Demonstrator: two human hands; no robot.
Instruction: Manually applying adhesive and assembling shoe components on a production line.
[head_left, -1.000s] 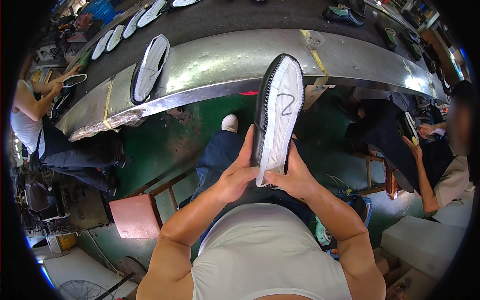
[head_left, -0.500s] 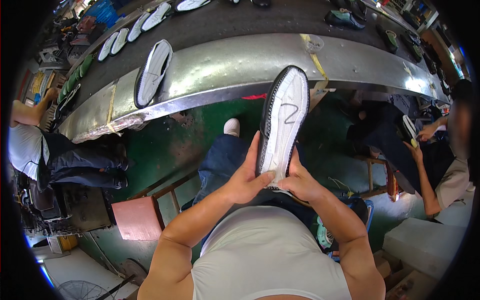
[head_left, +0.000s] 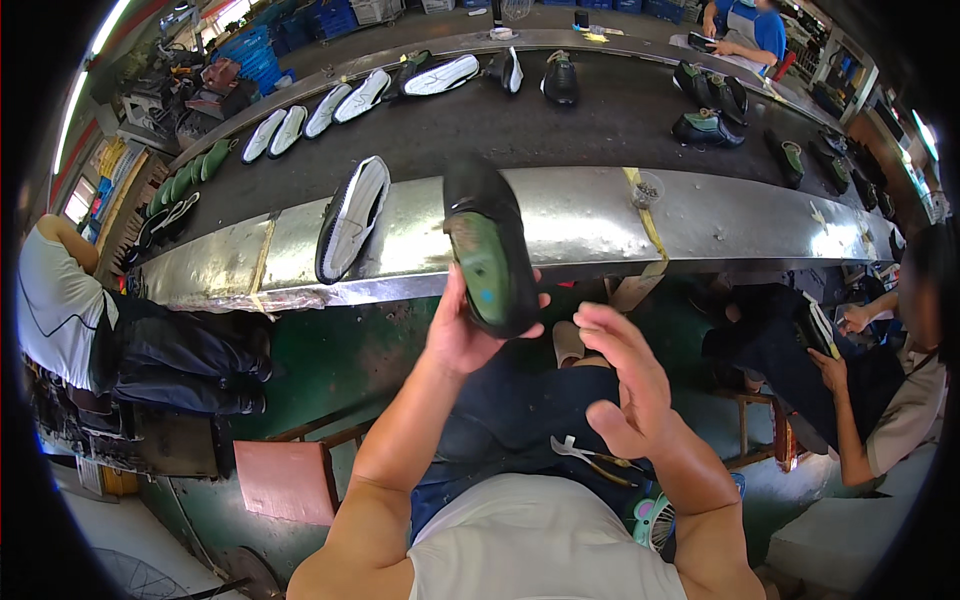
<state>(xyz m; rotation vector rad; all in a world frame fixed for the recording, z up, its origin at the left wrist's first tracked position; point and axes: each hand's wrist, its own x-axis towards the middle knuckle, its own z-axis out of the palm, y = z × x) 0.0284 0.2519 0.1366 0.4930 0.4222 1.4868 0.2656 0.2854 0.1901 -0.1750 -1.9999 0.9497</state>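
My left hand (head_left: 462,335) grips a black shoe (head_left: 487,247) and holds it up in front of me, with its green inner last facing me. My right hand (head_left: 625,385) hovers just below and right of the shoe, fingers spread, holding nothing. A second shoe (head_left: 352,217) with a white sole and black rim lies sole up on the shiny metal ledge (head_left: 590,225) of the conveyor, left of the one I hold.
A dark conveyor belt (head_left: 560,125) carries several shoes and white soles. A seated person (head_left: 60,300) is at the left, another (head_left: 890,400) at the right. Pliers (head_left: 590,455) lie on my lap. A brown stool (head_left: 285,480) stands at lower left.
The shoe was held in both hands with its white sole facing me. Now it is turned over in my left hand alone, and my right hand has come off it.
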